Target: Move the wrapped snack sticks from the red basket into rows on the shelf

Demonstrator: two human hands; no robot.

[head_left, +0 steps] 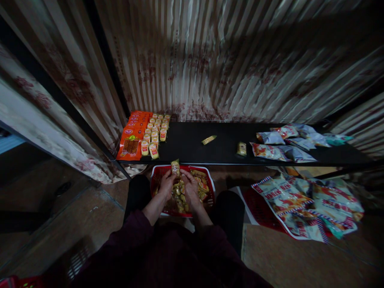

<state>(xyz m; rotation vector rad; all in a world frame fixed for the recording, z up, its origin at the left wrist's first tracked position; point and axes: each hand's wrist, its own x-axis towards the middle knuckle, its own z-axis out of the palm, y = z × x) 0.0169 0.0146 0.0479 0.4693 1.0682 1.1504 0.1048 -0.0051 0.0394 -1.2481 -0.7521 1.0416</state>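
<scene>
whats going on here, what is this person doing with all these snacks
A person crouches at a low black shelf with a red basket of snack packets between the knees. The left hand holds one small packet up over the basket, with the right hand close beside it. On the shelf, rows of packets lie next to orange packs, two loose packets sit mid-shelf, and bigger bags lie at the right.

One small yellow snack packet point(175, 167) is held upright by left hand point(166, 186) and right hand point(191, 189), over the red basket point(155, 173).
</scene>
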